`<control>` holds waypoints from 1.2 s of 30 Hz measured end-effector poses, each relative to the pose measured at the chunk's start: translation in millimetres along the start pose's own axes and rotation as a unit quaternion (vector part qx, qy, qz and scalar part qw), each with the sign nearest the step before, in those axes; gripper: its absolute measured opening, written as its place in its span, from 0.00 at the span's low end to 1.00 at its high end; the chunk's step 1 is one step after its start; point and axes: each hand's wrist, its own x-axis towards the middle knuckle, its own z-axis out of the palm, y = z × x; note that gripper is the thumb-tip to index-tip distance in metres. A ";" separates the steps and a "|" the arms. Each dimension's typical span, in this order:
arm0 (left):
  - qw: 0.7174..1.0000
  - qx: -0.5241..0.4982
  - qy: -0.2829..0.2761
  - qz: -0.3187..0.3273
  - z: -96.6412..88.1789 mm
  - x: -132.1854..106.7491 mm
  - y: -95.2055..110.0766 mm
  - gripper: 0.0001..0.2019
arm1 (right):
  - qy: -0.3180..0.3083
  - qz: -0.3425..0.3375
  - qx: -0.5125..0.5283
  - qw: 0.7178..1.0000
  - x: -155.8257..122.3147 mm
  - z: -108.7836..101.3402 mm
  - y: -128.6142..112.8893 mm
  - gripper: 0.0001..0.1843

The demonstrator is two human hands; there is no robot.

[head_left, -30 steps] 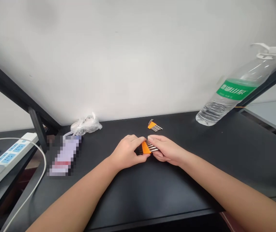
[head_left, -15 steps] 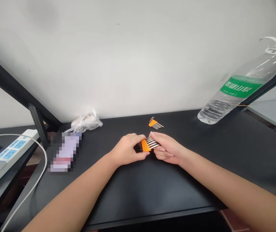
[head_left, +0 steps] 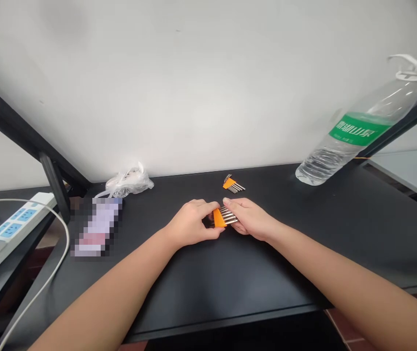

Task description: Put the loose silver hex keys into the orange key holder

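A hex key set (head_left: 220,218) with an orange holder and several metal keys is held between both hands, just above the black table. My left hand (head_left: 194,222) pinches the orange holder at its edges, thumb below and fingers above. My right hand (head_left: 250,218) is closed around the long shafts on the other side, its thumb on top; the far ends of the keys are hidden in it. Beyond the hands, a second, smaller-looking hex key set (head_left: 233,184) with the same orange holder lies on the table.
A phone-like object (head_left: 97,226), blurred out, lies at the left beside a clear plastic bag (head_left: 130,181). A large water bottle (head_left: 350,131) stands at the back right. A white cable (head_left: 66,243) and a power strip (head_left: 14,226) are at the far left. Behind the black table (head_left: 230,282) rises a wall.
My right hand's lower fingers have drawn in beneath the keys. The left hand keeps its hold on the holder. The whole view has shifted slightly.
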 end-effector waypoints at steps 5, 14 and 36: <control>1.000 -0.005 -0.004 -0.011 -2.5 0.3 0.5 0.11 | -0.021 0.049 0.088 0.995 0.0 -5.7 0.5 0.31; 0.999 0.040 -0.005 -0.033 -6.0 -0.9 -15.6 0.12 | -0.047 0.054 0.110 0.991 -10.9 -28.1 -10.4 0.29; 0.996 0.040 0.013 -0.074 -4.2 2.3 -24.1 0.15 | -0.146 0.185 -0.307 0.922 42.3 -72.3 -21.6 0.36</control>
